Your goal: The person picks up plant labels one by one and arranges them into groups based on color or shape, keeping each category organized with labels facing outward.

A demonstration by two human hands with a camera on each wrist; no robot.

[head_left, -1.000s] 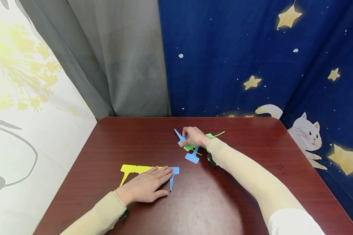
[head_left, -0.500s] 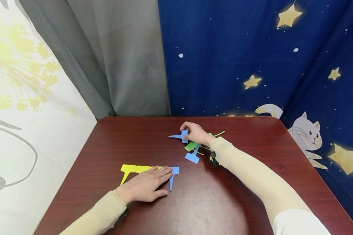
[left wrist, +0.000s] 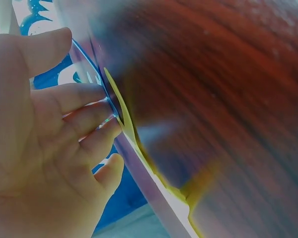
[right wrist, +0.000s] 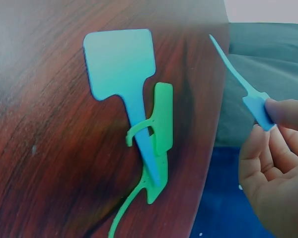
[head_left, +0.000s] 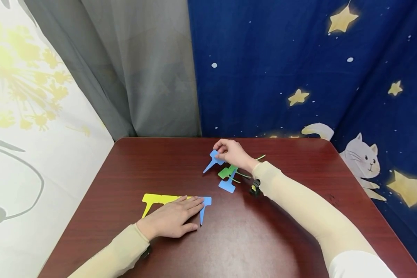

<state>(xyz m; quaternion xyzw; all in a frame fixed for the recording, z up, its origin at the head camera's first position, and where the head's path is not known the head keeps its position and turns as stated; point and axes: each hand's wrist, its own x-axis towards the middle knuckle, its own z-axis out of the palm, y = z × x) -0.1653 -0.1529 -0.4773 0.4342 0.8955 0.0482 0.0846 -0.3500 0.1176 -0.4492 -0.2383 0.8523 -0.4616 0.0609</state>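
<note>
My right hand [head_left: 233, 154] pinches a blue T-shaped plant label [right wrist: 257, 110] by its wide head, between thumb and fingers, the spike pointing away. My left hand [head_left: 172, 218] lies flat, palm down, fingers straight, over a row of labels. From under it, yellow plant labels [head_left: 153, 199] show at the left and a blue label [head_left: 207, 201] at the right, heads side by side, spikes toward me. The palm hides the row's middle. Just below the right hand lie green labels [head_left: 225, 172] with bent stems, overlapping another blue label [right wrist: 120, 59].
The dark red wooden table [head_left: 153, 166] has its far edge close behind the right hand. A grey curtain [head_left: 160, 69] and a blue star-patterned curtain [head_left: 257, 77] hang beyond it. A white printed cloth [head_left: 27, 166] stands along the left side.
The right hand has lifted the blue label off the pile and drawn slightly back toward the far edge, the label's spike swinging round to point toward me. The left hand stays put.
</note>
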